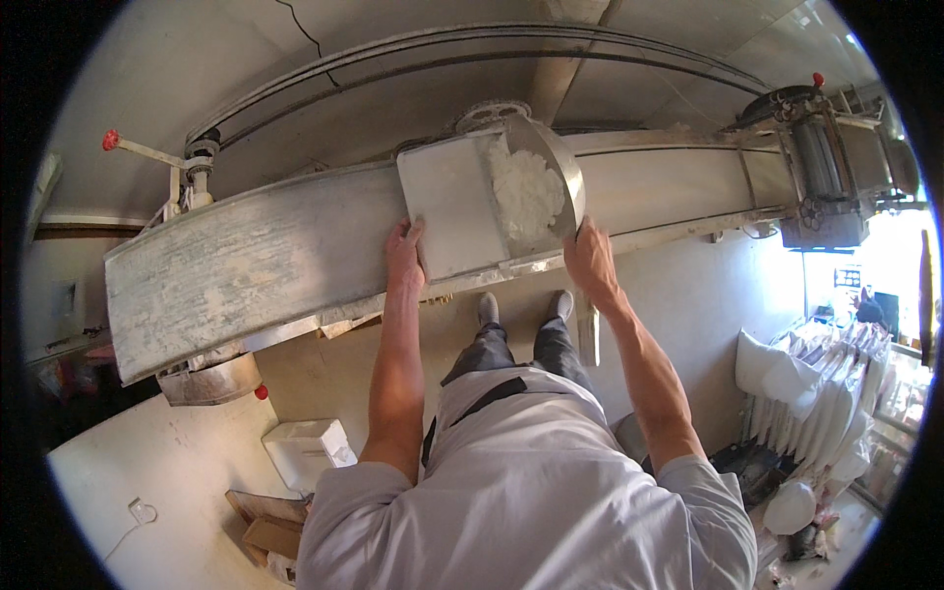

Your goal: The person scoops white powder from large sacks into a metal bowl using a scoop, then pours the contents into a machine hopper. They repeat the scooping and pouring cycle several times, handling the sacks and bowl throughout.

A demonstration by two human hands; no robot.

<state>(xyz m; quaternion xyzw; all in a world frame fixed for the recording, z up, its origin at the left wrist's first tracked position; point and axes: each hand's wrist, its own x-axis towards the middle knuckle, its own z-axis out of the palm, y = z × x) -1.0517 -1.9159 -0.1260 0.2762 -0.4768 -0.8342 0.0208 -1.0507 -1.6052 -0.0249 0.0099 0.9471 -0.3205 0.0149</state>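
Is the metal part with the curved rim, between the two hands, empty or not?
Not empty: a pale mass shows inside its curved rim; depth unclear.

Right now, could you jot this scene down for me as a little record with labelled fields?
Left hand: fingers at the left edge of a pale panel; firmness of hold unclear
Right hand: fingers at the lower end of a curved metal rim
Between panel and rim: pale, powdery-looking material
Either side: long machine bed
Upper left: red knob
Lower left: white box
Far right: white hanging items
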